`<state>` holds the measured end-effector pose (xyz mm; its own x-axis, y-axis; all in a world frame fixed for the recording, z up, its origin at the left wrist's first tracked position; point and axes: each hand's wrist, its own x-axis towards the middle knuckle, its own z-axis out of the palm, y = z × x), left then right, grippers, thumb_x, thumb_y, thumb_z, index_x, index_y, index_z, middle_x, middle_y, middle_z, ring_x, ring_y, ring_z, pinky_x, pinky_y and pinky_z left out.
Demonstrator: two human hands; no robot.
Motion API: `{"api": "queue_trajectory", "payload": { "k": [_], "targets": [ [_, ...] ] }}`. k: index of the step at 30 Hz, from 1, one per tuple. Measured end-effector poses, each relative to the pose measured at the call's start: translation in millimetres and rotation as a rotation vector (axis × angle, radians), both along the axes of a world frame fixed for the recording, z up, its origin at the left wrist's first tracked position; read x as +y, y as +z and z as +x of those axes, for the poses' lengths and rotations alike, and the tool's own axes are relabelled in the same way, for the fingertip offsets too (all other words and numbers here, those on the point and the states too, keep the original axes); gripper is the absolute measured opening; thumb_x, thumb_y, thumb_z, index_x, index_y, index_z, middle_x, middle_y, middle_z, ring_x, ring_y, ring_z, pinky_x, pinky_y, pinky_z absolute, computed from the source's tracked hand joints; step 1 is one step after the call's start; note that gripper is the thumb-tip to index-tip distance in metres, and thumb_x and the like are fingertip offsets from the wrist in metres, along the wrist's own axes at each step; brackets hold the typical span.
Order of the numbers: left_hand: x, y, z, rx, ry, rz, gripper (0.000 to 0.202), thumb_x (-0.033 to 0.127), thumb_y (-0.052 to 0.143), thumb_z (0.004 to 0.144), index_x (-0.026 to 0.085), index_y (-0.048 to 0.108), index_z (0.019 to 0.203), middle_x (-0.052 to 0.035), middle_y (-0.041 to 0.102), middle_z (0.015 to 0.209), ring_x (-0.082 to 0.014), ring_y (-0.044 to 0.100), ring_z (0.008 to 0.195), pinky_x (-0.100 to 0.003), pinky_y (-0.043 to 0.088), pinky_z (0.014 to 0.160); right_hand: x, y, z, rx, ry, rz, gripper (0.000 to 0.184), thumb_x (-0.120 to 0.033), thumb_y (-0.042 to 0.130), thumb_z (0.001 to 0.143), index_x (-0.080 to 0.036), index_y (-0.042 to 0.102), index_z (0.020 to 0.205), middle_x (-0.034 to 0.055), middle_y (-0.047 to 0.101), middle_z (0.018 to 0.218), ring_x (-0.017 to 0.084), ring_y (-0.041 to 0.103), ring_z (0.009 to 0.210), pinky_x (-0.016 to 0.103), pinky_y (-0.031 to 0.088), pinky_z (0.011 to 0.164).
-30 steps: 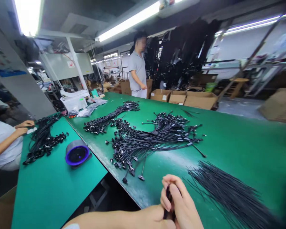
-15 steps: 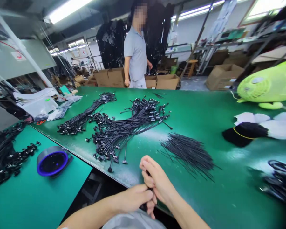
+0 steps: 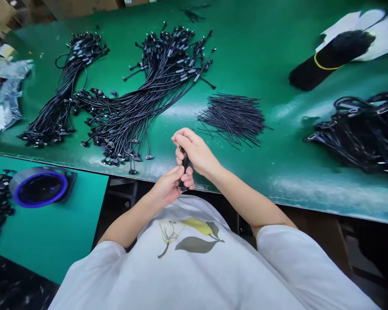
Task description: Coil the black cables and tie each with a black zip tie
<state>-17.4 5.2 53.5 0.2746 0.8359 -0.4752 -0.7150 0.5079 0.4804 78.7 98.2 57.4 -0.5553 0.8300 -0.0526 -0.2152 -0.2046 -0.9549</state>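
Close to my body, at the table's front edge, both hands are closed around a bundled black cable point(image 3: 185, 162). My left hand point(image 3: 172, 184) grips its lower end, thumb on top. My right hand point(image 3: 195, 151) is just above, fingers curled at the upper end with thumb and forefinger pinched together; whether a thin tie is in that pinch is hidden. Beyond my right hand lies a pile of thin black twist ties point(image 3: 234, 118). To the left is a large heap of black cables point(image 3: 139, 103) with connectors at both ends.
Another cable bundle point(image 3: 60, 94) lies farther left. On the lower teal surface sits a tape roll point(image 3: 40, 187) with a blue core. At right are a banded black bundle point(image 3: 330, 60) and a pile of coiled cables point(image 3: 358, 133). Plastic bags point(image 3: 8, 94) lie at far left.
My view has tipped downward, so the walking person and the green fan are out of sight and my shirt shows. Both hands stay closed together on the black cable.
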Motion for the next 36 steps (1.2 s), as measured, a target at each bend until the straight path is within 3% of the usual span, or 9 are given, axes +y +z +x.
{"api": "queue_trajectory", "payload": {
  "k": [2, 5, 10, 13, 16, 25, 32, 34, 36],
  "targets": [
    [6, -1.7, -3, 0.009, 0.064, -0.008, 0.023, 0.03, 0.065, 0.085, 0.012, 0.055, 0.076, 0.0057, 0.034, 0.061, -0.0065, 0.04, 0.054, -0.02, 0.039, 0.057, 6, -4.3, 11, -0.137, -0.129, 0.381, 0.022, -0.037, 0.046, 0.096, -0.021, 0.053, 0.109, 0.004, 0.058, 0.101, 0.013, 0.062, 0.082, 0.03, 0.054, 0.074],
    [12, -5.6, -12, 0.109, 0.057, 0.052, 0.029, 0.038, 0.069, 0.081, 0.013, 0.053, 0.077, 0.0064, 0.034, 0.061, -0.0064, 0.038, 0.053, -0.02, 0.037, 0.054, 13, -4.3, 34, -0.37, -0.113, 1.073, 0.029, -0.025, 0.042, 0.097, -0.024, 0.052, 0.125, 0.0083, 0.053, 0.132, 0.022, 0.047, 0.125, 0.046, 0.036, 0.107],
    [0, -13.6, -23, 0.63, -0.369, 0.279, 0.041, 0.056, 0.05, 0.087, 0.016, 0.053, 0.077, 0.0047, 0.042, 0.057, -0.0114, 0.042, 0.054, -0.026, 0.037, 0.057, -1, -5.5, 63, -0.719, 0.374, 1.666, 0.023, -0.014, 0.04, 0.095, -0.013, 0.06, 0.108, 0.0096, 0.065, 0.099, 0.022, 0.057, 0.101, 0.051, 0.03, 0.107],
    [-9, -19.1, -25, 1.032, -0.627, 0.456, 0.039, 0.048, 0.039, 0.094, 0.018, 0.054, 0.074, 0.003, 0.048, 0.058, -0.0129, 0.044, 0.058, -0.027, 0.035, 0.062, -25, -15.5, 70, -0.93, 0.546, 1.681, 0.02, -0.015, 0.039, 0.096, -0.015, 0.056, 0.086, 0.0039, 0.055, 0.072, 0.018, 0.051, 0.066, 0.037, 0.045, 0.075],
    [-9, -25.3, -24, 1.084, -0.712, 0.499, 0.037, 0.045, 0.033, 0.096, 0.019, 0.053, 0.078, 0.0037, 0.048, 0.059, -0.0131, 0.045, 0.057, -0.027, 0.034, 0.062, -40, -25.9, 74, -1.055, 0.503, 1.707, 0.017, -0.017, 0.036, 0.096, -0.014, 0.053, 0.092, 0.0056, 0.053, 0.078, 0.018, 0.049, 0.066, 0.031, 0.036, 0.055],
    [2, -31.5, -17, 0.63, -0.757, 0.236, 0.046, 0.061, 0.045, 0.086, 0.018, 0.048, 0.071, -0.0025, 0.058, 0.066, -0.016, 0.052, 0.066, -0.029, 0.04, 0.068, -38, -33.8, 83, -1.005, 0.463, 1.8, 0.021, -0.011, 0.032, 0.096, -0.015, 0.05, 0.086, 0.0017, 0.05, 0.068, 0.015, 0.047, 0.056, 0.031, 0.021, 0.045],
    [-7, -34.5, -13, 1.059, -0.734, 0.453, 0.042, 0.054, 0.036, 0.093, 0.019, 0.049, 0.072, 0.0023, 0.047, 0.059, -0.0141, 0.042, 0.057, -0.028, 0.032, 0.06, -22, -32.9, 89, -0.93, 0.664, 1.486, 0.024, -0.029, 0.04, 0.1, -0.016, 0.058, 0.089, 0.0028, 0.061, 0.079, 0.016, 0.056, 0.067, 0.029, 0.037, 0.053],
    [-7, -39.6, -13, 1.063, -0.686, 0.408, 0.043, 0.054, 0.037, 0.092, 0.018, 0.054, 0.077, 0.0029, 0.046, 0.056, -0.0138, 0.042, 0.054, -0.028, 0.032, 0.058, 3, -36.0, 107, -0.856, 0.568, 1.344, 0.025, -0.036, 0.045, 0.099, -0.018, 0.062, 0.096, 0.0027, 0.065, 0.088, 0.015, 0.059, 0.079, 0.028, 0.044, 0.065],
    [-3, -43.7, -13, 0.959, -0.597, 0.339, 0.045, 0.058, 0.041, 0.09, 0.016, 0.058, 0.082, 0.0034, 0.045, 0.056, -0.013, 0.042, 0.053, -0.027, 0.033, 0.057, 34, -42.6, 134, -0.948, 0.234, 1.204, 0.022, -0.031, 0.046, 0.099, -0.021, 0.064, 0.106, 0.0039, 0.066, 0.1, 0.015, 0.059, 0.091, 0.028, 0.046, 0.076]
  ]
}}
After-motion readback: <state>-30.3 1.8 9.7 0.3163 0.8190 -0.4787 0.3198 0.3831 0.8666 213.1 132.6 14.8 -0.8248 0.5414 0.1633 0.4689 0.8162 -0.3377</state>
